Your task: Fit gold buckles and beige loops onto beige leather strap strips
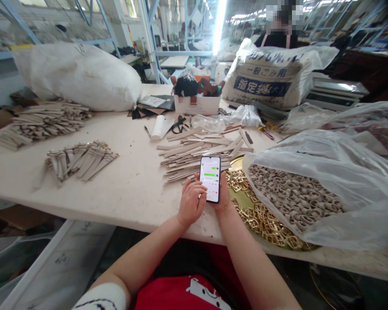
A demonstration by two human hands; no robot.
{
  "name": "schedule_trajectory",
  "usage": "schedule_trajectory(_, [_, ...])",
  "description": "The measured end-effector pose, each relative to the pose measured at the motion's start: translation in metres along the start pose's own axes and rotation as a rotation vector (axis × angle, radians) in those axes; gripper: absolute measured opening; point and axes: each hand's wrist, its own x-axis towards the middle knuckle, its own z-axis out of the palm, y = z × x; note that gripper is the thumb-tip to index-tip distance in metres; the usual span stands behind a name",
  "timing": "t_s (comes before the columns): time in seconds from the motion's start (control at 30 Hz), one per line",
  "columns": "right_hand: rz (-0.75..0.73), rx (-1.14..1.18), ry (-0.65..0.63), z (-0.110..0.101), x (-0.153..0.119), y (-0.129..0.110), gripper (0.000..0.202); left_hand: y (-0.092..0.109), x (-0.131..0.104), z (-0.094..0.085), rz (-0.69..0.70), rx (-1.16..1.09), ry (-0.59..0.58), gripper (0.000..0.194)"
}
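A smartphone point(210, 180) with a lit chat screen showing green message bubbles is in my right hand point(224, 197), whose fingers wrap around its right side and back. My left hand point(191, 201) lies over the lower left of the screen, fingers stretched out and loosely bent, with fingertips at the glass. Behind the phone, a loose pile of flat beige strips point(184, 156) covers the tabletop. To the right of my right hand, gold metal buckles point(261, 217) lie on a round golden tray point(257, 202).
A clear bag of small beige loops point(297, 196) overlaps the tray. Bundled strips with buckles point(80, 159) and a larger strip stack point(48, 122) lie left. Scissors point(180, 125), a white roll point(161, 127), a white box point(197, 104) and stuffed sacks point(80, 75) stand farther back. A person point(280, 34) is behind.
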Motion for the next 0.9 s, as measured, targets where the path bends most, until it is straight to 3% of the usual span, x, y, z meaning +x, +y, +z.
schedule_trajectory(0.23, [0.009,0.020,0.005,0.0034,-0.0022,-0.0016,0.060,0.0044,0.0000,-0.0011,0.094,0.006,-0.041,0.007])
schedule_trajectory(0.9, [0.042,0.000,0.015,0.0068,-0.0015,-0.0021,0.063,0.0049,0.0004,0.0000,0.106,0.012,-0.055,0.008])
